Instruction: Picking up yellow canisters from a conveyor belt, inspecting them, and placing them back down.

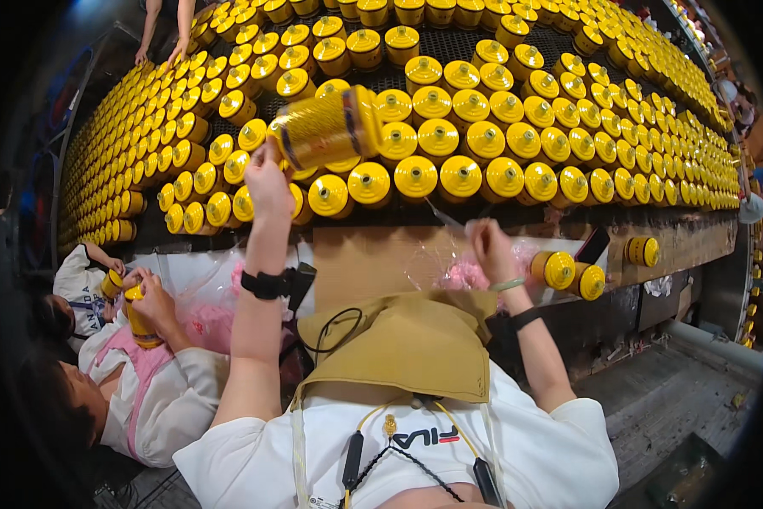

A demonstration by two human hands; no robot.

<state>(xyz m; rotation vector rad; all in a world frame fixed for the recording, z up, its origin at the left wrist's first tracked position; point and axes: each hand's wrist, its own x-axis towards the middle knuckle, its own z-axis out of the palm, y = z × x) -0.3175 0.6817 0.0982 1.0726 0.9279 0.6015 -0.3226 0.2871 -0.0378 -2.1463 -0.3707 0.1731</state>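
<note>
My left hand (269, 182) is raised over the front rows and closed on the end of a yellow canister (324, 129). That canister lies tilted on its side in the air and has a patterned gold band round its body. My right hand (488, 248) is pinched above the cardboard at the bench's front. A thin strip of clear film (446, 215) runs up to its fingertips and seems to be held there. Just right of this hand, a yellow canister (559, 270) and another canister (590, 282) stand close together. Pink plastic pieces (466, 274) lie partly behind my right wrist.
Dense rows of yellow canisters (438, 136) with small top fittings fill the dark mesh surface (449, 42). Cardboard (360, 259) covers the near edge, with a phone (595, 244) at right. On the left, a co-worker's hand (154, 304) holds a canister. Another person's arms (183, 30) reach in behind.
</note>
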